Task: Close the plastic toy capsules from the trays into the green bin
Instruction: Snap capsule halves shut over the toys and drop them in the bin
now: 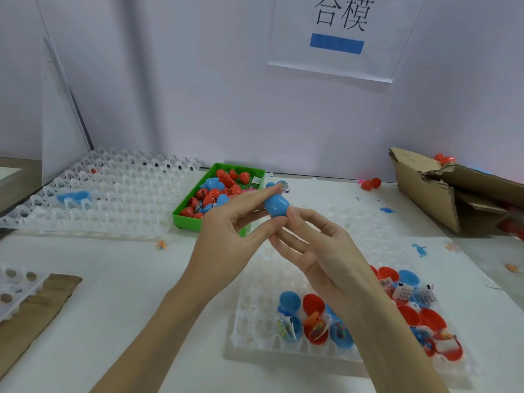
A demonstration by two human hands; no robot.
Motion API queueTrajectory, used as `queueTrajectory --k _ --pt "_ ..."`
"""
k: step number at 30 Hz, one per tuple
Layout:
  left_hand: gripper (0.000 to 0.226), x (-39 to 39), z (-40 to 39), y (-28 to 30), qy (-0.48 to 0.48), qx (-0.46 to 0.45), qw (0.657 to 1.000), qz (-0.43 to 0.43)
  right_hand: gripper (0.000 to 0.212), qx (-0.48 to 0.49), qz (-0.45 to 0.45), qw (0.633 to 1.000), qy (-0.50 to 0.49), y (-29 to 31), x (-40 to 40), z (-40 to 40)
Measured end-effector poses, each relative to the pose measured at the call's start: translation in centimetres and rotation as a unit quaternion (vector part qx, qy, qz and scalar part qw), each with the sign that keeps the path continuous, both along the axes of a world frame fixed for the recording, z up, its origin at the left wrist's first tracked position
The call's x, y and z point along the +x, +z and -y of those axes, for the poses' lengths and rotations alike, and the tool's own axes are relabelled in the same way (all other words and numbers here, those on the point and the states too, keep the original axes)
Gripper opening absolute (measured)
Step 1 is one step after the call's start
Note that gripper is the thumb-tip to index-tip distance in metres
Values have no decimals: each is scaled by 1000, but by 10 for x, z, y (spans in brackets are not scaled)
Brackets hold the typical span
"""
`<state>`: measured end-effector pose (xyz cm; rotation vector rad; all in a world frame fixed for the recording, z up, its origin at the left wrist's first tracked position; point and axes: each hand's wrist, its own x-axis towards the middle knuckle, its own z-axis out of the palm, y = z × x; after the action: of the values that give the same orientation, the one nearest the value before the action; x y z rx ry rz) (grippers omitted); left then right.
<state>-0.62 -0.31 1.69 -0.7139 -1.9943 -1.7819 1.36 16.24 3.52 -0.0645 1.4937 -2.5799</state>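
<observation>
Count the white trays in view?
3: a stack of empty trays far left beside the green bin, one under the hands holding open capsules, and a partly visible one at the left edge.

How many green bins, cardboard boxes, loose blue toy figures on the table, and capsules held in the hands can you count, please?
green bin: 1
cardboard box: 1
blue toy figures: 2
blue capsule, held between left hand and right hand: 1
Total: 5
</observation>
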Motion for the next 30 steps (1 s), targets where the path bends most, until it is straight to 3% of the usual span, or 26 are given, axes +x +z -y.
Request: queueTrajectory --k 5,10,18,24,30 --pt "50 0 -1 -4 52 -42 998 -6 47 -22 23 999 41 2 0 0" --pt "44 -1 1 -3 84 -79 993 -29 35 -38 43 994 95 3 -1 -1" --pt "47 2 2 3 59 -105 991 -62 40 -95 27 984 151 0 -3 -4" --pt "45 4 0 2 84 -126 985 -82 33 -95 22 989 113 -2 -2 -1" --pt "41 2 1 2 128 -166 960 -183 31 -121 13 989 89 -1 1 6"
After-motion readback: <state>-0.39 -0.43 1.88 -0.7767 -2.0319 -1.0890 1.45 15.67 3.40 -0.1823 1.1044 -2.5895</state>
